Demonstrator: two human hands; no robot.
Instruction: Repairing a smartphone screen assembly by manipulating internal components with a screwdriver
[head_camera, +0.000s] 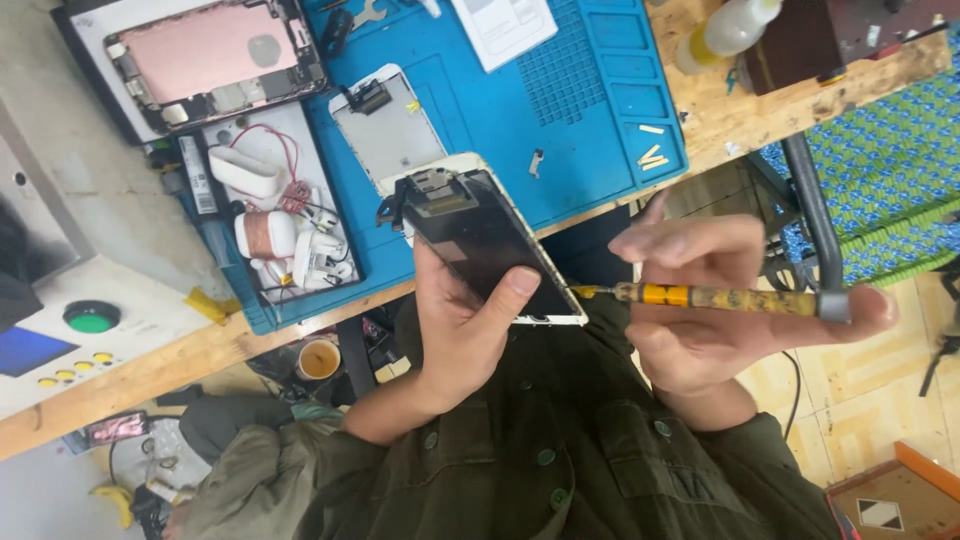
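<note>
Above your lap, just off the edge of the wooden surface (180, 352), you hold a detached phone screen panel with a black glass back and white frame (490, 240) in your left hand (465, 320); the fingers wrap behind it and the thumb presses across its lower face, so that hand is closed firmly around the panel. The panel is tilted, with its connector end and small black bracket pointing up toward the mat. Your right hand (700, 300) grips a slim screwdriver with a mottled yellow-brown handle and grey end cap (720, 297), fingers curled tight around the shaft and the cap braced against the fingertip; its tip meets the panel's lower right edge beside your left thumb.

Just beyond the panel, a blue silicone work mat (560, 110) lies on the surface, and a second white-framed screen panel (390, 125) rests on it. Left of that sits a grey tray holding white plastic parts and red wire (275, 200), and farther up an opened phone body with a pink inner plate (210, 60). A few small pale sticks (650, 150) lie at the mat's right edge, and a pale yellow squeeze bottle (725, 30) stands past it. A control box with a green round button (92, 317) sits at the far left.
</note>
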